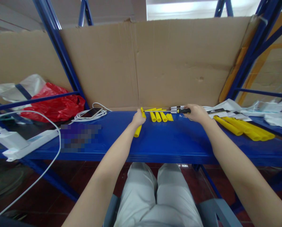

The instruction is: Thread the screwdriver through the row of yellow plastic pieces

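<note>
My left hand (138, 118) is closed around a yellow tube (138, 131), whose lower end sticks out below the fingers over the blue table (178, 138). In my right hand (195, 113) is a screwdriver (183, 111) with a black and yellow handle. Its long thin shaft points left, and the tip reaches the tube near my left fingers; whether it touches the tube I cannot tell. Between the hands, several yellow tubes (158, 117) lie side by side, with a flatter yellow piece (169, 117) at their right end.
More yellow tubes (247, 129) lie to the right, near white papers (226, 108). On the left are a power strip (37, 143), a coiled white cable (90, 116) with a phone (93, 112), and a red plastic bag (58, 101). Cardboard (178, 63) stands behind the table between blue posts.
</note>
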`<state>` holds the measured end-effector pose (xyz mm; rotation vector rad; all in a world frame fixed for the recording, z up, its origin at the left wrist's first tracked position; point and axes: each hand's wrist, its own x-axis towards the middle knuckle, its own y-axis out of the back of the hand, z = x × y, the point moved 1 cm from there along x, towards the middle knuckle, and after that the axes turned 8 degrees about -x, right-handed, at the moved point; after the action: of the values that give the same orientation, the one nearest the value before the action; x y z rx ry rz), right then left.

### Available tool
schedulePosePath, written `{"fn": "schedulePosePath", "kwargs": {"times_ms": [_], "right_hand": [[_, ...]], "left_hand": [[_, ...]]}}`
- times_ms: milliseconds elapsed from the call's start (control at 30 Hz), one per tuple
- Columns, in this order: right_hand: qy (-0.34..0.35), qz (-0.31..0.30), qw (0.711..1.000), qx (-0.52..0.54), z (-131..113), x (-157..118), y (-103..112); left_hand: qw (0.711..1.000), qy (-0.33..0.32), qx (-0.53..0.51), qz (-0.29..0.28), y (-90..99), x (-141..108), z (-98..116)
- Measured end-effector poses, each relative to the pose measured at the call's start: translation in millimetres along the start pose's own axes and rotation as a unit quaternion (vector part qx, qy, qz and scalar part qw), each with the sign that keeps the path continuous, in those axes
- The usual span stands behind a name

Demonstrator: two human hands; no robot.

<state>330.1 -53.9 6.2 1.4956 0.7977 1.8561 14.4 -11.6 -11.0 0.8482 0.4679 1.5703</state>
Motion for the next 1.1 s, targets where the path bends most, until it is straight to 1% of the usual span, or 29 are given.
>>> {"fn": "schedulePosePath", "kwargs": {"times_ms": [100,233,467,600,733,800,833,933,1000,1100], "right_hand": [[0.013,-0.004,1.000,0.013,1,0,-2],[0.015,-0.010,1.000,0.019,2,0,-2],[0.009,0.020,1.000,-0.020,0,1,-1],[-0.029,0.001,0.999,-0.029,-6,1,2],[-0.068,-0.048,0.996,-0.041,-8,-1,3],[-0.058,-0.066,0.995,-0.044,-6,-1,2],[-0.045,-0.066,0.996,-0.043,-5,-1,1],[-0.009,-0.040,0.999,-0.033,-2,0,-1],[-0.002,-0.031,0.999,-0.030,-1,0,-2],[-0.001,-0.044,0.999,-0.025,-1,-1,-3]], "left_hand": [[1.000,0.003,0.001,0.005,-0.2,0,-1],[1.000,0.004,-0.002,0.009,-1.4,2,-2],[1.000,0.000,-0.002,0.006,-2.9,3,-3],[1.000,0.000,0.000,0.001,-1.6,1,-1],[1.000,0.000,0.001,0.001,-1.2,0,-1],[1.000,0.000,0.001,0.003,-1.6,1,-1],[1.000,0.001,0.002,0.004,-1.7,1,-2],[1.000,0.004,0.004,0.005,-2.0,2,-2],[1.000,0.001,0.004,0.002,-2.0,2,-2],[1.000,-0.005,0.003,0.000,-1.8,1,-1]]}}
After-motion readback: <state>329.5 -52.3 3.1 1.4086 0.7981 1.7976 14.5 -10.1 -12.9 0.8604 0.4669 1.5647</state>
